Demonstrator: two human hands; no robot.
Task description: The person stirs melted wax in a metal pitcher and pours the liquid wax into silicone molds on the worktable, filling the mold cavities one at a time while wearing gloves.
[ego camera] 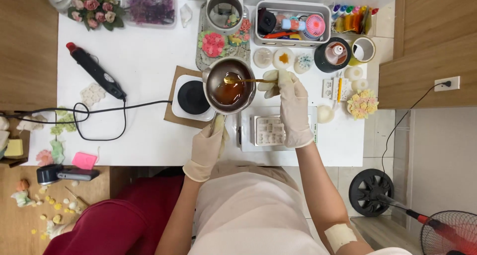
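Note:
My left hand (208,145), in a pale glove, grips the handle of a small steel pot (228,86) holding amber liquid. The pot hangs tilted between a white hot plate with a black top (193,97) and a white mould tray (269,131) on a scale. My right hand (290,103), gloved too, holds a gold spoon (248,79) whose bowl rests inside the pot above the liquid.
A black heat gun (94,70) with its cable lies at the left. A bin of small tools (293,24), wax flowers (213,44), round candles (283,59) and a tape roll (363,49) crowd the table's back. A fan (447,232) stands on the floor at right.

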